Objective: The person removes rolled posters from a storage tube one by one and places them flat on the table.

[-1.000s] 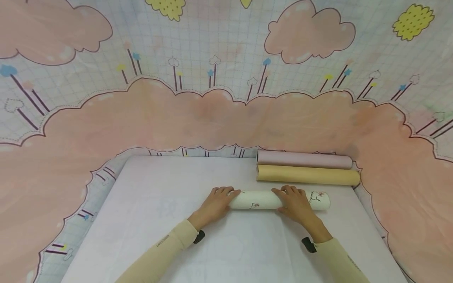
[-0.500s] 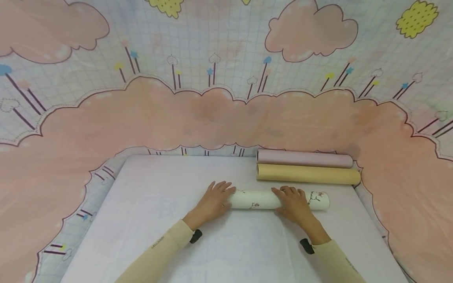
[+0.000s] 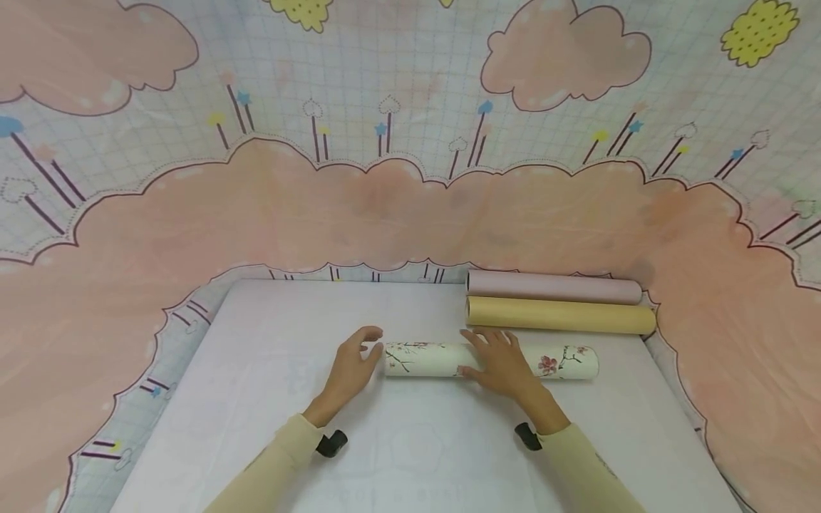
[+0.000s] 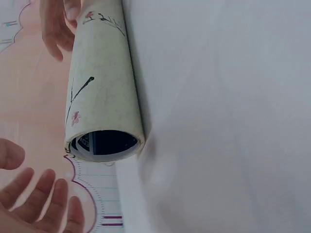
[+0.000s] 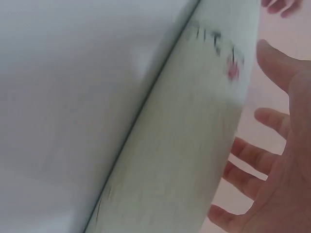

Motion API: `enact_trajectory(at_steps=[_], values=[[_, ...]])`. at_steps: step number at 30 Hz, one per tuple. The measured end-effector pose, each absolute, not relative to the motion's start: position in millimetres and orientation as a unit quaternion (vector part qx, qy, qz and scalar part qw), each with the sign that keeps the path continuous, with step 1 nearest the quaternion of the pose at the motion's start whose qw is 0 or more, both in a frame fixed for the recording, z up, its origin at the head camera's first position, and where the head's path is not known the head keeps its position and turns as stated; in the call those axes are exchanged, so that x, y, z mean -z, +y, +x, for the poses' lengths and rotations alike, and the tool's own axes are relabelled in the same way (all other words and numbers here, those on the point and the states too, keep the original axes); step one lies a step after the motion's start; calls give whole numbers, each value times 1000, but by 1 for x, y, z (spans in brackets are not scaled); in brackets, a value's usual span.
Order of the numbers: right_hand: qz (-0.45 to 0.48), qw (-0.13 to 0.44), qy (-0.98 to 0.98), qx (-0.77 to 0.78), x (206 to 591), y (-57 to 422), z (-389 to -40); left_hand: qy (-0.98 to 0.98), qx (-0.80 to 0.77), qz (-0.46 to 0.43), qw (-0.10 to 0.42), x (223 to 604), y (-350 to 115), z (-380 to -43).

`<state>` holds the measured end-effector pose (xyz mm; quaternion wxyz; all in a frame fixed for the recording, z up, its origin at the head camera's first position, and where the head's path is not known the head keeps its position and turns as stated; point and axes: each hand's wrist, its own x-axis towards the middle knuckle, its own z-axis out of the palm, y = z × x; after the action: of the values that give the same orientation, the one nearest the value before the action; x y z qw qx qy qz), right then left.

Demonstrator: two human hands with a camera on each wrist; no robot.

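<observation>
A cream roll of wallpaper (image 3: 431, 360) printed with red blossom branches lies sideways on the white tabletop. Just off its left end is my left hand (image 3: 346, 367), fingers bent loosely with nothing between them. The left wrist view shows the hollow end of the wallpaper roll (image 4: 104, 82), its inside dark, with the spread left fingers (image 4: 36, 199) apart from it. Over the middle of the roll lies my right hand (image 3: 503, 362), fingers spread. In the right wrist view the right hand (image 5: 272, 155) has its fingers apart along one side of the wallpaper roll (image 5: 180, 131).
Behind the cream roll, a yellow roll (image 3: 561, 315) and a pale pink roll (image 3: 554, 286) lie side by side at the table's back right. A cloth with printed clouds (image 3: 385, 214) hangs around the white table (image 3: 410, 456). Each wrist carries a small black device (image 3: 332, 443).
My left hand has come off the roll's left end and moved left, uncovering that end. My right hand has slid left along the roll, its fingers spreading. The roll stays in place.
</observation>
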<state>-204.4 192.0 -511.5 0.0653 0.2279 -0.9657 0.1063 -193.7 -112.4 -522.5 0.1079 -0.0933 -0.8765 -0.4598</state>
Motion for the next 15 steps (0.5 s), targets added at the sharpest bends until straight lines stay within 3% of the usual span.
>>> enact_trajectory(at_steps=[6, 15], values=[[241, 43, -964, -105, 518, 164, -211, -846, 533, -22, 16, 526, -113, -193], [240, -6, -969, -66, 530, 144, -220, -826, 558, 39, -68, 535, -108, -188]])
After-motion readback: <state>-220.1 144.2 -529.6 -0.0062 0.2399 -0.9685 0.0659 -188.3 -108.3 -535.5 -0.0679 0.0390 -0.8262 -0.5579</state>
